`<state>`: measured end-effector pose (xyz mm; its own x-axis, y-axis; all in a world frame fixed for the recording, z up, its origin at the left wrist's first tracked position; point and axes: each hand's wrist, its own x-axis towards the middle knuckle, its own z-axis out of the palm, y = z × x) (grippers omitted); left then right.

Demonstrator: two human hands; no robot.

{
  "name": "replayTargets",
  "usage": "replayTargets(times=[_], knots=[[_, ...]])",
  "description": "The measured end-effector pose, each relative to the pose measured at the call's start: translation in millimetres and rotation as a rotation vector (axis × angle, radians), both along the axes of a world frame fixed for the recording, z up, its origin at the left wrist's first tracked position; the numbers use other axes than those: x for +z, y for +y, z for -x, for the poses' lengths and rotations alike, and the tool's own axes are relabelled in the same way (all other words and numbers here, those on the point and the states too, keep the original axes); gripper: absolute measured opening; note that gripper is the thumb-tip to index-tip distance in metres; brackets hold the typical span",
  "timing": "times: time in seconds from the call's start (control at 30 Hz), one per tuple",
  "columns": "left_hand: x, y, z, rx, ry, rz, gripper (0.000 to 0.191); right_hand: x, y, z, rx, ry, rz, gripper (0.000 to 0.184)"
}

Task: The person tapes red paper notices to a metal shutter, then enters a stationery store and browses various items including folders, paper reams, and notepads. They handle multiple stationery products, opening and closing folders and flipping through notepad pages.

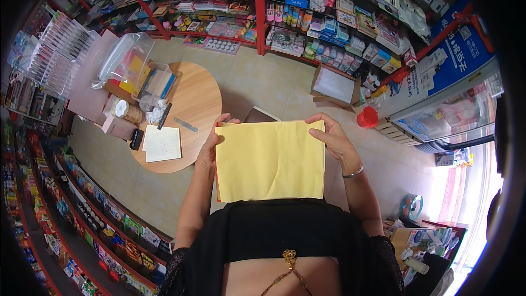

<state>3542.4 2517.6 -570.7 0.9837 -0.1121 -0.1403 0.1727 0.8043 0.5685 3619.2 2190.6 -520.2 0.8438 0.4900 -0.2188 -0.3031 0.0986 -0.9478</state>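
A sheaf of yellow paper lies flat before my body, its near edge against my black clothing. Red shows along its left edge, and a faint crease runs through the lower middle of the top sheet. My left hand grips the left edge near the far corner, thumb on top. At the far right corner, my right hand pinches the paper between thumb and fingers; a silver bangle circles that wrist. Whatever supports the sheaf underneath is mostly hidden.
To my left stands a round wooden table with a notepad, a metal blade-like strip, a jar and plastic bins. Stocked shelves line the far side. A cardboard box and a red bucket sit on the floor.
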Motion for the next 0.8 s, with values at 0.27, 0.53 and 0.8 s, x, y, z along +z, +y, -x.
replayTargets(times=[0.27, 0.53, 0.8], knots=[[-3, 3, -8, -0.044, 0.012, -0.044, 0.044, 1, -2, -5, 0.004, -0.048, 0.068, 0.023], [-4, 11, -8, -0.081, 0.005, -0.220, 0.052, 8, -6, -3, -0.015, -0.112, 0.208, 0.019], [-1, -2, 10, -0.169, 0.223, -0.471, 0.063, 10, -17, -4, -0.022, -0.312, 0.290, 0.022]])
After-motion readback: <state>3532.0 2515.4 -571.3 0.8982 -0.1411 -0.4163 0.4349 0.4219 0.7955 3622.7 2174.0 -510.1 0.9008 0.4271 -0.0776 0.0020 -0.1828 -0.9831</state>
